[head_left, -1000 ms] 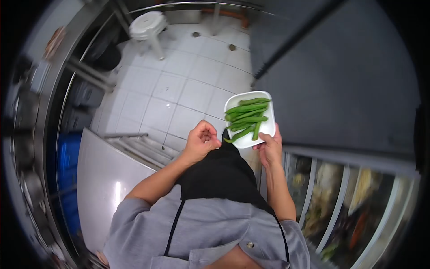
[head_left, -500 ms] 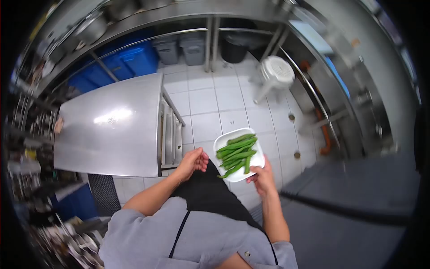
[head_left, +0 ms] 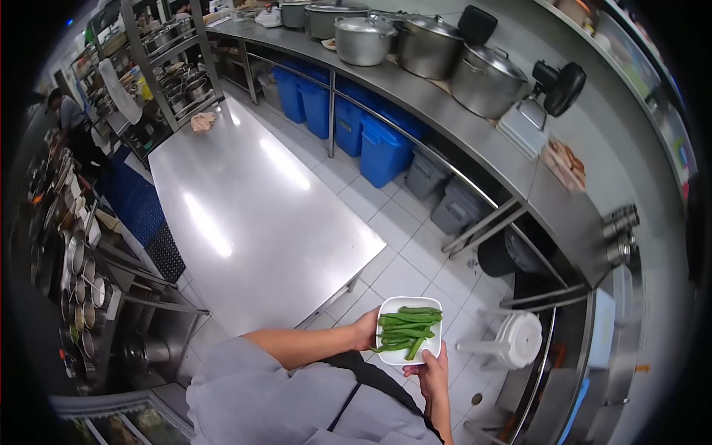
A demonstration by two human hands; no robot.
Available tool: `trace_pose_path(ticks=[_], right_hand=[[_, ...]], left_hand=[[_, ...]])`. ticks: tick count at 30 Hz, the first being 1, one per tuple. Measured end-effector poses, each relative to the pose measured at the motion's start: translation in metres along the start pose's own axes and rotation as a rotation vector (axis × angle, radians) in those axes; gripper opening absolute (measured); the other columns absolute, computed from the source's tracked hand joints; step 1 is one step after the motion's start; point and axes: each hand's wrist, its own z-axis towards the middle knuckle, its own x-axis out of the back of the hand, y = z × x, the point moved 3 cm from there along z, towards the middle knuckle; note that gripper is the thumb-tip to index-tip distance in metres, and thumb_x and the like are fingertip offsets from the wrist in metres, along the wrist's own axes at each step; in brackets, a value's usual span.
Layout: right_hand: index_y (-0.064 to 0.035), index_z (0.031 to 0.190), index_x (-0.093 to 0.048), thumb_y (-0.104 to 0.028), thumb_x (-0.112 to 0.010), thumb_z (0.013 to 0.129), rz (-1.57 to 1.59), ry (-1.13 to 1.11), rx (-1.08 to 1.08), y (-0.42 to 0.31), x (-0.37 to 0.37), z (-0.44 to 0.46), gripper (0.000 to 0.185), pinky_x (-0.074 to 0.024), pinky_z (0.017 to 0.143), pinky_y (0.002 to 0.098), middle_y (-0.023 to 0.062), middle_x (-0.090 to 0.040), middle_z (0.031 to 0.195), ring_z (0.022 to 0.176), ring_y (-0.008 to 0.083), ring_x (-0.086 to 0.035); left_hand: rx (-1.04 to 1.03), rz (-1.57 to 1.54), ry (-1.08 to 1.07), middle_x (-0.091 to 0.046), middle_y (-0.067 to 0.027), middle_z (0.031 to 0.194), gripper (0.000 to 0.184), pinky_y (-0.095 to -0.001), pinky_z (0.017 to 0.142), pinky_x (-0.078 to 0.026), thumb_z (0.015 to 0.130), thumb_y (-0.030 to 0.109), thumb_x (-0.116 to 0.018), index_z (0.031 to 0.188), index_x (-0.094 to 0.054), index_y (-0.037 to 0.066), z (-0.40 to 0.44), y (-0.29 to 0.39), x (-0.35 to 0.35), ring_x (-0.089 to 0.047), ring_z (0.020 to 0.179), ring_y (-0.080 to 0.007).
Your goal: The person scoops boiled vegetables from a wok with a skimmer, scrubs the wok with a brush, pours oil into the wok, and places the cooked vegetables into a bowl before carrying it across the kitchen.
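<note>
A small white square dish (head_left: 388, 358) is held level in front of my body, over the floor tiles. Several long green pods that look like okra (head_left: 406, 326) lie in it, most of them side by side. My right hand (head_left: 430, 374) grips the near right corner, thumb over the rim and fingers underneath. At the left side, my left hand (head_left: 364, 331) is closed on the edge, its fingers partly hidden by the dish.
A steel table (head_left: 259, 200) stands to my left with a crumpled cloth (head_left: 202, 122) on its far end. Large lidded pots (head_left: 363, 41) line the back counter above blue bins (head_left: 384, 152). A white stool (head_left: 523, 340) is at the right. Another person (head_left: 74, 130) stands far left.
My left hand, apart from the dish before, now holds its left side. My view has swung left and up, bringing the steel table, back counter and pots into sight.
</note>
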Motion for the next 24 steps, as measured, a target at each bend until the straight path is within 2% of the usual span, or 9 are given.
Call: trace_pose_path(ticks=[3, 6, 10, 11, 14, 16, 18, 20, 24], right_hand=[[-0.0006, 0.13, -0.038, -0.008, -0.047, 0.089, -0.102, -0.01, 0.017, -0.041, 0.019, 0.04, 0.042, -0.0547, 0.044, 0.0318, 0.0185, -0.063, 0.093, 0.055, 0.0233, -0.063], [0.0, 0.128, -0.04, -0.004, -0.044, 0.085, -0.167, -0.019, 0.079, -0.062, 0.033, 0.07, 0.044, -0.053, 0.041, 0.0309, 0.0183, -0.063, 0.093, 0.052, 0.0224, -0.062], [0.001, 0.126, -0.042, -0.002, -0.042, 0.08, -0.144, -0.101, 0.069, -0.108, 0.064, 0.129, 0.046, -0.0515, 0.038, 0.0303, 0.0175, -0.064, 0.091, 0.049, 0.0204, -0.06], [0.0014, 0.127, -0.043, -0.001, -0.042, 0.08, -0.176, -0.124, 0.05, -0.121, 0.071, 0.147, 0.047, -0.0505, 0.038, 0.0289, 0.0167, -0.064, 0.09, 0.048, 0.02, -0.059], [0.0021, 0.129, -0.043, 0.0, -0.043, 0.08, -0.243, -0.218, 0.016, -0.157, 0.089, 0.207, 0.048, -0.0498, 0.037, 0.028, 0.0166, -0.064, 0.09, 0.048, 0.0198, -0.059], [0.0024, 0.132, -0.043, 0.001, -0.043, 0.08, -0.297, -0.325, -0.003, -0.182, 0.092, 0.249, 0.052, -0.0498, 0.038, 0.028, 0.0165, -0.065, 0.089, 0.048, 0.0191, -0.06], [0.0026, 0.133, -0.044, 0.001, -0.044, 0.08, -0.373, -0.421, -0.015, -0.205, 0.086, 0.282, 0.052, -0.0501, 0.038, 0.0283, 0.0163, -0.065, 0.088, 0.048, 0.0186, -0.06], [0.0019, 0.131, -0.046, 0.002, -0.044, 0.081, -0.384, -0.538, -0.063, -0.221, 0.073, 0.313, 0.05, -0.05, 0.039, 0.0287, 0.0154, -0.065, 0.081, 0.049, 0.0183, -0.061], [0.0008, 0.126, -0.048, 0.001, -0.045, 0.085, -0.416, -0.703, -0.171, -0.228, 0.022, 0.37, 0.041, -0.0493, 0.04, 0.0284, 0.0139, -0.064, 0.076, 0.051, 0.0186, -0.061]], left_hand=[[0.017, 0.01, 0.063, -0.06, -0.0117, 0.133, 0.055, -0.041, 0.105, -0.045, 0.103, 0.045, -0.032, 0.136, -0.053, 0.007, 0.031, 0.031, -0.031, -0.058, 0.12, -0.0252], [-0.096, 0.099, -0.006, -0.06, -0.0116, 0.132, 0.054, -0.0402, 0.107, -0.043, 0.103, 0.045, -0.033, 0.137, -0.053, 0.008, 0.067, 0.046, -0.039, -0.057, 0.12, -0.0243], [-0.168, 0.273, 0.045, -0.061, -0.0088, 0.132, 0.057, -0.0406, 0.098, -0.045, 0.102, 0.051, -0.036, 0.136, -0.054, 0.009, 0.132, 0.078, -0.042, -0.058, 0.116, -0.0229], [-0.187, 0.337, 0.059, -0.064, -0.0063, 0.125, 0.057, -0.0377, 0.091, -0.047, 0.101, 0.052, -0.038, 0.136, -0.055, 0.01, 0.143, 0.088, -0.037, -0.06, 0.108, -0.02], [-0.306, 0.825, 0.26, -0.065, -0.0041, 0.115, 0.054, -0.0334, 0.086, -0.048, 0.1, 0.048, -0.043, 0.136, -0.056, 0.01, 0.152, 0.123, -0.027, -0.059, 0.099, -0.0162], [-0.365, 1.054, 0.352, -0.064, -0.0026, 0.108, 0.052, -0.0295, 0.08, -0.047, 0.098, 0.043, -0.049, 0.135, -0.056, 0.007, 0.174, 0.126, 0.012, -0.056, 0.092, -0.0133], [-0.236, 0.982, 0.437, -0.064, -0.0025, 0.109, 0.052, -0.0292, 0.079, -0.048, 0.096, 0.04, -0.055, 0.134, -0.056, 0.004, 0.153, 0.125, -0.014, -0.056, 0.092, -0.0132], [-0.165, 0.861, 0.483, -0.065, -0.005, 0.114, 0.052, -0.0313, 0.085, -0.049, 0.096, 0.039, -0.055, 0.134, -0.056, 0.004, 0.147, 0.117, -0.023, -0.058, 0.097, -0.0163], [-0.29, 1.049, 0.555, -0.062, -0.0148, 0.129, 0.053, -0.0353, 0.101, -0.044, 0.097, 0.04, -0.057, 0.134, -0.057, 0.003, 0.169, 0.097, -0.006, -0.058, 0.117, -0.0259]])
